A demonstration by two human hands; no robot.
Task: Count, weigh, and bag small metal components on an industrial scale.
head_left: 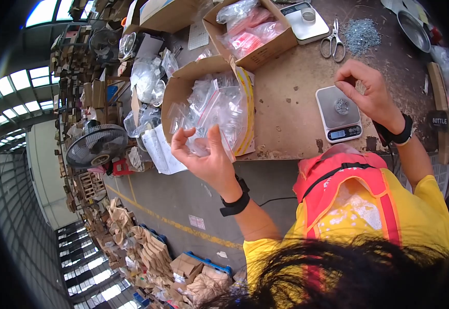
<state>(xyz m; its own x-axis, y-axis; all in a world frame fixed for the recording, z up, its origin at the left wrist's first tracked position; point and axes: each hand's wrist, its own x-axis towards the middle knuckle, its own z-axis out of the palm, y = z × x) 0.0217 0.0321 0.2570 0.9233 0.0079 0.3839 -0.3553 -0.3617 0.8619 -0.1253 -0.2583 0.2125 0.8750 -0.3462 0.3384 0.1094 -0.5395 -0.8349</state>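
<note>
My left hand (206, 162) is at the near edge of an open cardboard box (245, 105) full of small clear plastic bags (227, 110). Its thumb and fingers are apart, and nothing shows between them. Over a small white digital scale (348, 133) with a grey weighing plate, my right hand (367, 95) has thumb and index finger pinched together. Whatever is in that pinch is too small or hidden. A little heap of shiny metal pieces (342, 106), perhaps in a clear dish, sits on the weighing plate below the right hand.
Beyond the scale lie scissors (333, 44), a pile of small metal pieces (362, 36) and a metal bowl (413, 32). A second white scale (307, 26) stands next to a box of red and clear bags (281, 38). At left are papers (163, 149) and a fan (96, 146).
</note>
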